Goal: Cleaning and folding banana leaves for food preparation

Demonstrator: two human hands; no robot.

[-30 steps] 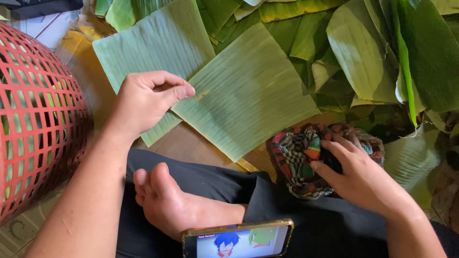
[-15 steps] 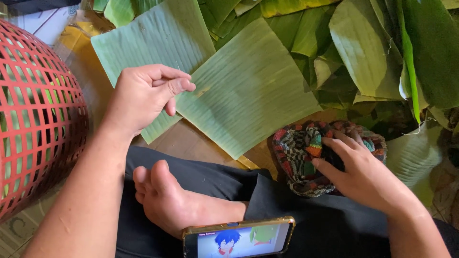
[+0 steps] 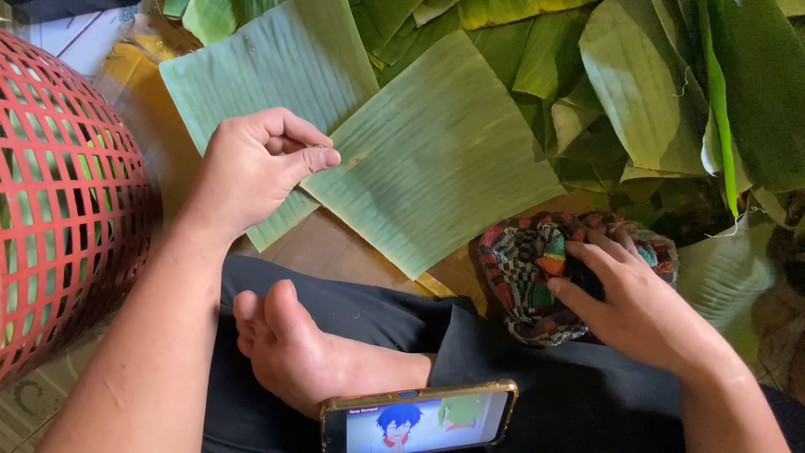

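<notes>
My left hand (image 3: 256, 168) pinches the left corner of a square-cut banana leaf (image 3: 436, 159), thumb and forefinger closed on its edge. That leaf lies flat, overlapping a second cut leaf (image 3: 268, 63) behind it. My right hand (image 3: 637, 306) rests on a crumpled multicoloured checked cloth (image 3: 528, 268) beside my right knee, fingers spread and curled over it. I sit cross-legged in dark trousers, one bare foot (image 3: 310, 352) showing between my arms.
A red plastic mesh basket (image 3: 59, 210) stands at the left. A heap of uncut banana leaves (image 3: 671, 92) fills the back and right. A phone in a gold case (image 3: 419, 415) lies on my lap, its screen lit.
My left hand has shifted slightly and tightened its pinch on the leaf corner. My right hand stays on the cloth.
</notes>
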